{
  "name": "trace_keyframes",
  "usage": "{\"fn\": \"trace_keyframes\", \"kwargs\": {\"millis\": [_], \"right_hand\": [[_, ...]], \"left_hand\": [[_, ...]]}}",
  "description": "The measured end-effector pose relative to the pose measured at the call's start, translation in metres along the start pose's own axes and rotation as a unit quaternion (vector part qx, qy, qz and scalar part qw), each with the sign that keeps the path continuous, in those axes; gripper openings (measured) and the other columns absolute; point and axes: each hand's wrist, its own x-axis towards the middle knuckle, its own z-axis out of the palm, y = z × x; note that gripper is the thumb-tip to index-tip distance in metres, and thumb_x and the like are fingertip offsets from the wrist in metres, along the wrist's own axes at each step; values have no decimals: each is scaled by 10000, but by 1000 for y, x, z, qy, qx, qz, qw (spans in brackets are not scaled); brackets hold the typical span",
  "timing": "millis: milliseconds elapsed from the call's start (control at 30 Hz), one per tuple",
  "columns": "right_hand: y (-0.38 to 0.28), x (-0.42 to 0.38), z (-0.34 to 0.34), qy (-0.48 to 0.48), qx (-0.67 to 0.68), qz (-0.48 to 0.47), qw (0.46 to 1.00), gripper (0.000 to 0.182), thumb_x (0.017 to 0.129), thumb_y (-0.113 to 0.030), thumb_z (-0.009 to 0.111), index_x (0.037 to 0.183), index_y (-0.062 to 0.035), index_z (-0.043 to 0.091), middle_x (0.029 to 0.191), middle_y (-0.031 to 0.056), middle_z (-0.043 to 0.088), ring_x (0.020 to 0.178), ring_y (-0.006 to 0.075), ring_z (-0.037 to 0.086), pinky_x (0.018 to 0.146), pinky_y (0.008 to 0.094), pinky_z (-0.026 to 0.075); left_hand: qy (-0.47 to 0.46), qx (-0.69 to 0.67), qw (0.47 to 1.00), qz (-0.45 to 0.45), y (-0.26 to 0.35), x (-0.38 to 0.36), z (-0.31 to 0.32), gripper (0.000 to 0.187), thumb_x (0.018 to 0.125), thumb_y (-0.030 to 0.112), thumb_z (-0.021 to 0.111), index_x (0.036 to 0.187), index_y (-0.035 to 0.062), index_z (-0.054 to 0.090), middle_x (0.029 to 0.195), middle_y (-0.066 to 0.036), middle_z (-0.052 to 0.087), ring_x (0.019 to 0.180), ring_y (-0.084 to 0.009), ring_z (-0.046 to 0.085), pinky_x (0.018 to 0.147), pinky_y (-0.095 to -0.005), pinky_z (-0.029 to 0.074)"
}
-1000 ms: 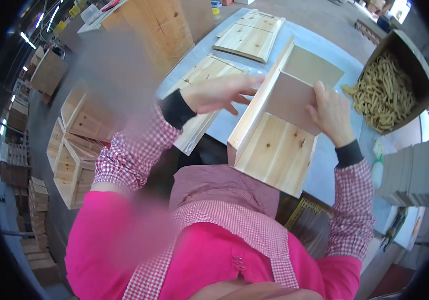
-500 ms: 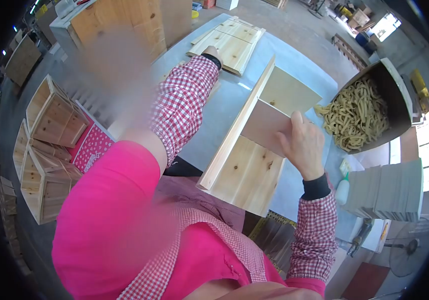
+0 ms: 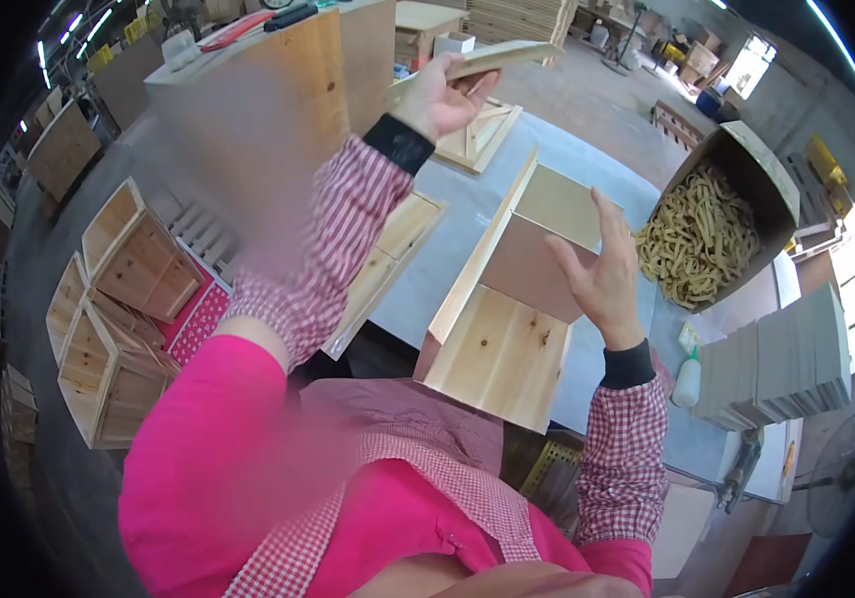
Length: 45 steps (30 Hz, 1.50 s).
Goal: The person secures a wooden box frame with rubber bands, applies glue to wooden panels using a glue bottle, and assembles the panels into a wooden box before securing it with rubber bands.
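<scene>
My left hand [image 3: 444,97] is raised beyond the table, gripping a flat wooden panel [image 3: 512,57] that shows nearly edge-on. Below and to the right, a partly built wooden box [image 3: 492,344] rests on the table, with one long side wall, a pine board and thin divider boards [image 3: 529,261] across it. My right hand [image 3: 607,274] is at the divider's right end, thumb and fingers spread and nothing in the grasp. Two framed wooden panels lie on the table: one at the back [image 3: 487,140] under my left hand, one [image 3: 379,267] beside my left sleeve.
A carton [image 3: 778,214] filled with pale curled strips [image 3: 701,239] stands at the right of the blue-grey table [image 3: 427,289]. Nearer are a glue bottle [image 3: 686,383] and a stack of grey boards [image 3: 776,354]. Finished-looking wooden boxes [image 3: 128,289] stand at left.
My left hand has lifted a wooden panel off the pile at the back, uncovering a framed panel. My right hand has loosened from the divider, fingers now spread. The view has tilted up.
</scene>
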Motion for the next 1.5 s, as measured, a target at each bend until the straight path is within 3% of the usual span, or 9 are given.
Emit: {"fn": "trace_keyframes", "kwargs": {"millis": [100,400,467,567,700,900,1033,1300,1500], "right_hand": [[-34,20,0,58,129,67,988,639,822,-264,722,1320,9,431,1252,180,568,1092,261,587,885,370,467],[-104,-24,-39,366,558,288,687,257,895,-110,623,1106,36,606,1105,143,627,957,193,620,837,291,494],[-68,-70,-58,446,243,233,830,238,901,-83,601,1114,24,597,1063,142,637,913,183,627,797,260,497],[-45,-141,-114,406,253,378,793,287,894,-69,603,1159,37,572,1126,152,615,987,194,609,849,290,493],[-27,-220,-133,306,112,405,854,483,856,-67,651,1275,79,459,1169,171,596,1046,244,594,893,354,476],[-54,-267,-115,231,214,415,854,434,854,-78,656,1228,70,494,1193,161,574,1059,221,583,919,332,454],[-58,-246,-120,256,288,405,829,352,802,-97,698,1053,114,568,983,194,649,909,229,644,786,329,503],[-57,-254,-111,149,217,437,860,328,753,-148,730,641,120,577,603,219,602,542,229,621,467,348,430],[-69,-253,-114,126,194,405,885,288,749,-131,715,662,101,569,586,204,584,506,288,609,446,339,414]], "left_hand": [[-85,54,995,-19,-25,-86,37,282,910,110,532,1136,-55,505,1103,-164,585,1059,-292,579,923,-372,520],[-241,336,869,-272,-100,-216,92,350,938,250,587,1189,8,563,1119,-98,627,1021,-175,605,868,-313,519],[-260,362,824,-350,-104,-219,93,350,928,267,609,1165,11,587,1092,-87,643,979,-160,621,862,-313,519],[-328,643,638,-268,-79,-189,94,344,958,278,549,1205,41,587,1203,-93,600,1105,-166,577,868,-331,511],[-187,699,688,-65,-89,-73,61,439,907,360,625,1240,76,584,1191,-61,603,1074,-171,575,852,-325,486],[0,766,633,-112,-117,-32,58,492,931,392,578,1364,174,491,1324,-33,498,1128,-203,511,936,-366,447],[-38,831,539,-135,-122,-28,65,496,928,393,577,1374,197,483,1328,-56,498,1134,-227,502,948,-401,442],[-46,831,528,-170,-117,-17,57,407,948,267,567,1298,60,539,1141,-42,617,797,-137,614,696,-256,543],[-22,846,508,-160,-119,-17,45,361,947,232,575,1218,-7,580,1013,-43,644,705,-94,616,614,-223,550]]}}
